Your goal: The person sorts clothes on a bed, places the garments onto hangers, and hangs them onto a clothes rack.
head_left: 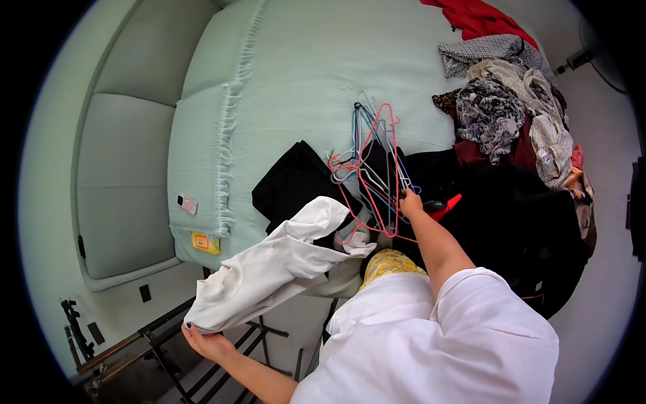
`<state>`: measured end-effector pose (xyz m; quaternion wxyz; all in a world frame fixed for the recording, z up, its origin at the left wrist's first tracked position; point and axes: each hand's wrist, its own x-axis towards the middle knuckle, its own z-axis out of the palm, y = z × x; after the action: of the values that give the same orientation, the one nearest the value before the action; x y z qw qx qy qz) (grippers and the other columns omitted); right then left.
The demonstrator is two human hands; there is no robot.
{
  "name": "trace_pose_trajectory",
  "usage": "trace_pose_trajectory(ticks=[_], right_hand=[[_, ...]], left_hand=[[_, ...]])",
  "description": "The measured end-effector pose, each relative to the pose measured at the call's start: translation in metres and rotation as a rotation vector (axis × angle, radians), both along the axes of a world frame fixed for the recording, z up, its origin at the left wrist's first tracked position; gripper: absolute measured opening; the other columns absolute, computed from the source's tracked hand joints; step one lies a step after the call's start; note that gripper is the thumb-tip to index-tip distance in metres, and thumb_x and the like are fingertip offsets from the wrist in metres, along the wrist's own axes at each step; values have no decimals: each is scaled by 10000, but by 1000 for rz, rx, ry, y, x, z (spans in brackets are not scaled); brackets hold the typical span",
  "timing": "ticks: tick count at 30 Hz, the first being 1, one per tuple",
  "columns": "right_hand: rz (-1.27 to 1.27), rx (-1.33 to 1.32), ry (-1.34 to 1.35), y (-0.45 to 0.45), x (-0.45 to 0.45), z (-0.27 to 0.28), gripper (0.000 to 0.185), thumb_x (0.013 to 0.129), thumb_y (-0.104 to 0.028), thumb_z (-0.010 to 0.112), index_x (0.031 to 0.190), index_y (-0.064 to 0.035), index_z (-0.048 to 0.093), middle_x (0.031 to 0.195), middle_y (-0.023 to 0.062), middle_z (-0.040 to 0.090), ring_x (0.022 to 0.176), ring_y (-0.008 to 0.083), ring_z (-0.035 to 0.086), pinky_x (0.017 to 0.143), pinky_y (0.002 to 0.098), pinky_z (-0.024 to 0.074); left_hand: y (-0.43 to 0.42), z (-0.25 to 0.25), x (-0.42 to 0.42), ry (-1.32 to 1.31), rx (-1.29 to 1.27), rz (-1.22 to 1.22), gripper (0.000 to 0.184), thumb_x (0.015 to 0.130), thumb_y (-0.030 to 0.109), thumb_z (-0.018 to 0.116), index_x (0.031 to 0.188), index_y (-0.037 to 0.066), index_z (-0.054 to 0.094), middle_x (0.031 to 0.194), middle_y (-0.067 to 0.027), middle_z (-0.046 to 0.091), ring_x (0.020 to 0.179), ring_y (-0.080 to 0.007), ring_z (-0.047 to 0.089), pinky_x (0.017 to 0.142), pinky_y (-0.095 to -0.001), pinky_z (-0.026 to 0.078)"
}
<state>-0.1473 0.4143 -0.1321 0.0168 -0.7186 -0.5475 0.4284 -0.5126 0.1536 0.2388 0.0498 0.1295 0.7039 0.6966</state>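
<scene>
My left hand (205,342) is closed on the lower end of a white garment (269,269), out past the near edge of the bed. The garment is stretched up to the right, its far part lying over folded black clothing (286,182). My right hand (410,203) is closed at the right side of a tangle of clothes hangers (377,168) in coral, blue and grey. Its fingers grip a hanger there, though exactly which one is hard to see. Right beside that hand lies a black and red object (445,207).
Clothes in a patterned pile (494,118) lie on the right, with black clothing (511,222) below and a red cloth (481,20) above. A yellow packet (205,242) and a small card-like item (188,203) rest on the bed (296,81). A black metal rack (182,363) stands lower left.
</scene>
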Motion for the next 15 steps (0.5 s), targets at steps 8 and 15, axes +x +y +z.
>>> trace_pose_trajectory(ticks=[8, 15], right_hand=[[-31, -56, -70, 10, -12, -14, 268, 751, -209, 617, 990, -89, 613, 915, 136, 639, 864, 284, 612, 775, 362, 474], [128, 447, -207, 24, -9, 32, 152, 762, -177, 554, 808, -33, 550, 881, 154, 566, 860, 345, 545, 727, 429, 454]], left_hand=[[8, -6, 14, -27, -47, -53, 257, 887, 177, 483, 1040, -29, 469, 1004, -127, 552, 944, -197, 539, 837, -311, 413], [15, -7, 23, -60, -61, -195, 215, 893, 186, 479, 961, -18, 485, 927, -94, 559, 871, -156, 540, 803, -276, 410]])
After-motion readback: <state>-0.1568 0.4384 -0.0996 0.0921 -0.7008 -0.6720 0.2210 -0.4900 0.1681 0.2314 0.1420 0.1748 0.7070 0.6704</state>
